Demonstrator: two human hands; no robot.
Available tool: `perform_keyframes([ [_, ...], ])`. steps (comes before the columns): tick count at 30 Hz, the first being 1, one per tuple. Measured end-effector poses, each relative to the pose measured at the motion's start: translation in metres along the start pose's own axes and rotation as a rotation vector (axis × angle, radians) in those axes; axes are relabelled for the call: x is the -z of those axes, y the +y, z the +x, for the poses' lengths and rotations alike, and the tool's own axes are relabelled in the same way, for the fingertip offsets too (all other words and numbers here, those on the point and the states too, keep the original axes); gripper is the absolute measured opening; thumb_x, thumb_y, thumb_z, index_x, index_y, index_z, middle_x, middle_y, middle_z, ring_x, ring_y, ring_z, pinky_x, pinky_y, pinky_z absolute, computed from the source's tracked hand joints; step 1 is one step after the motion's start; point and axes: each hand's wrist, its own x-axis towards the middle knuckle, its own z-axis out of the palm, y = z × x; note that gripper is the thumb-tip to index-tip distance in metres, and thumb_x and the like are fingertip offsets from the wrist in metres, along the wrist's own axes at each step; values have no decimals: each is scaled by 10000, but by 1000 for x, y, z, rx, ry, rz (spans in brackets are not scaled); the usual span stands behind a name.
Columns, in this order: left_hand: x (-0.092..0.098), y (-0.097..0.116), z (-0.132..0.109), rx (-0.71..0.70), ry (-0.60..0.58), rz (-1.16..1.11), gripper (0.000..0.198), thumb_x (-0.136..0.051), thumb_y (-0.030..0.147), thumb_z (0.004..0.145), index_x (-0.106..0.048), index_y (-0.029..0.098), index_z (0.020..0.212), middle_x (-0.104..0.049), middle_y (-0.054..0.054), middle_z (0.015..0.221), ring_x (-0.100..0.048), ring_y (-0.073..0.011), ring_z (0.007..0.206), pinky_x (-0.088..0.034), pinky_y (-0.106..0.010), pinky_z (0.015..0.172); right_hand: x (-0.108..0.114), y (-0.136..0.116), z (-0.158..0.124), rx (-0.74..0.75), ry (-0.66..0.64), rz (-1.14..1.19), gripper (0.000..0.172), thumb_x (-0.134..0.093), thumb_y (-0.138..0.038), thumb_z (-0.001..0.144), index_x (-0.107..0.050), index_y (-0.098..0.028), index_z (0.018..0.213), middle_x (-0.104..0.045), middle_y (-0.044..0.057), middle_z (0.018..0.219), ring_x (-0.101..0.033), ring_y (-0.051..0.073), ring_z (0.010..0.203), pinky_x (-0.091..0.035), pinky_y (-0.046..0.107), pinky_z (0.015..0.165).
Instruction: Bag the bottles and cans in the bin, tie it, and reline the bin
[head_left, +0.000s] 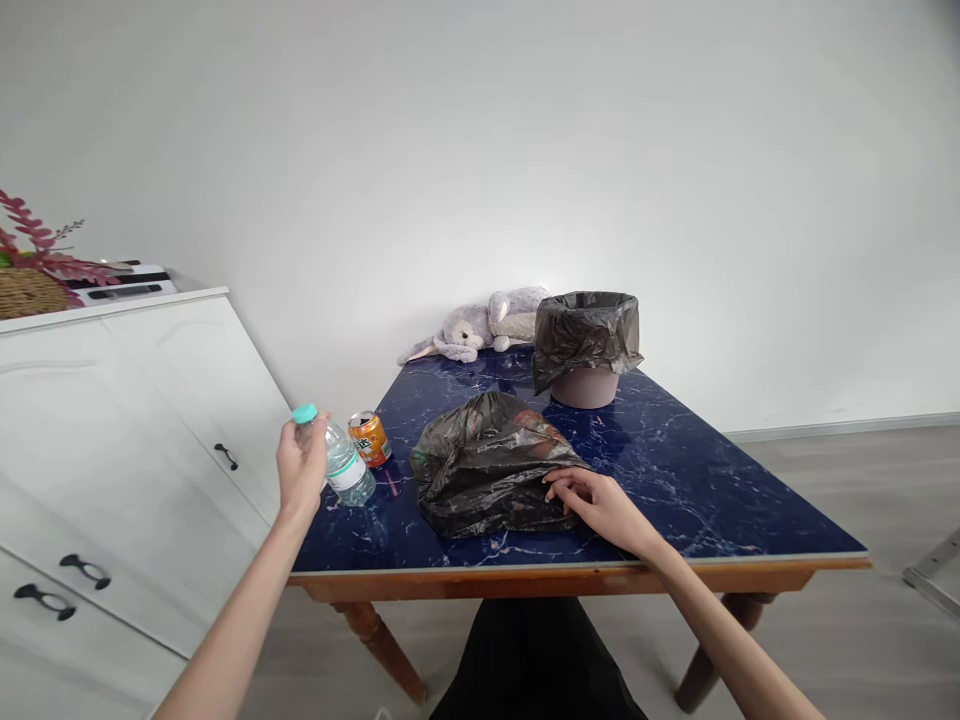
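Note:
My left hand (302,462) is wrapped round the upper part of a clear plastic bottle (347,472) with a turquoise cap, tilted at the table's left edge. Just beyond the bottle stands an orange drink can (370,440). A black plastic bag (487,470) lies bulging in front of me, with orange and green shapes showing faintly through it. On the bag's right side rests my right hand (589,497), its fingers curled against the plastic; whether they pinch an edge of it is hard to see, but they press at the bag.
A pinkish bin (586,388) lined with a black bag stands at the back right of the blue marbled table (697,500). A plush rabbit (469,328) lies against the wall. White cabinets (135,420) stand close on the left, with a woven basket (34,292) on top.

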Motion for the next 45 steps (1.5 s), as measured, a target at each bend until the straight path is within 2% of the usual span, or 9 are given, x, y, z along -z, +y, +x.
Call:
perform_keyframes([
  [16, -29, -41, 24, -240, 6, 266, 475, -553, 588, 1015, -583, 197, 1283, -719, -151, 1244, -698, -301, 1191, -524, -464, 1083, -1, 4, 0, 31, 40, -31, 320, -532, -493, 1017, -692, -220, 965, -787, 70, 1029, -719, 199, 752, -562, 323, 744],
  [21, -24, -25, -5, -347, 120, 288, 642, -671, 464, 964, -428, 132, 1456, -436, -266, 1549, -388, -361, 1513, -315, -551, 1257, -2, 6, 1, 50, 89, -41, 303, -535, -508, 1023, -651, -230, 1057, -746, 65, 1059, -707, 188, 721, -552, 315, 673],
  [24, -28, -3, -51, -513, 118, 264, 427, -599, 341, 1014, -459, 159, 1375, -452, -241, 1476, -442, -334, 1433, -406, -547, 1181, -4, 8, 2, 60, 146, -71, 298, -541, -490, 1013, -617, -231, 1140, -704, 76, 1079, -699, 190, 697, -562, 329, 653],
  [26, -35, 16, -94, -643, -103, 203, 207, -537, 242, 1045, -526, 204, 1248, -565, -168, 1319, -552, -291, 1298, -440, -528, 1144, -6, 10, 3, 61, 198, -113, 307, -545, -465, 1002, -603, -228, 1189, -670, 89, 1078, -694, 199, 698, -574, 346, 654],
  [30, -57, 57, -170, -763, -1016, 152, 245, -461, 150, 1074, -576, 249, 1265, -679, -107, 1300, -626, -227, 1254, -492, -406, 1085, -9, 13, 4, 73, 295, -205, 322, -529, -397, 982, -587, -226, 1248, -595, 119, 1171, -693, 204, 749, -603, 378, 732],
  [33, -78, 76, -194, -702, -1245, 186, 300, -418, 215, 1118, -534, 272, 1389, -646, -89, 1475, -584, -216, 1384, -448, -419, 1166, -10, 16, 3, 69, 342, -257, 351, -513, -367, 970, -570, -220, 1284, -539, 130, 1248, -711, 204, 782, -607, 413, 823],
  [37, -105, 69, -192, -630, -1144, 309, 400, -376, 321, 1139, -436, 292, 1534, -450, -104, 1679, -410, -247, 1556, -408, -491, 1231, -11, 19, 5, 49, 362, -288, 416, -520, -341, 954, -538, -236, 1355, -528, 139, 1321, -726, 204, 793, -608, 431, 867],
  [41, -125, 46, -184, -664, -934, 530, 427, -403, 356, 1119, -472, 248, 1526, -479, -184, 1620, -403, -379, 1539, -409, -641, 1179, -11, 17, 8, 31, 347, -288, 503, -545, -326, 943, -508, -250, 1439, -624, 136, 1268, -723, 229, 813, -599, 450, 885],
  [45, -136, 41, -179, -720, -832, 583, 372, -470, 265, 1071, -559, 232, 1431, -499, -195, 1571, -389, -415, 1522, -411, -643, 1156, -9, 11, 7, 51, 267, -221, 511, -544, -362, 960, -510, -253, 1458, -723, 100, 1189, -716, 219, 770, -602, 400, 827],
])
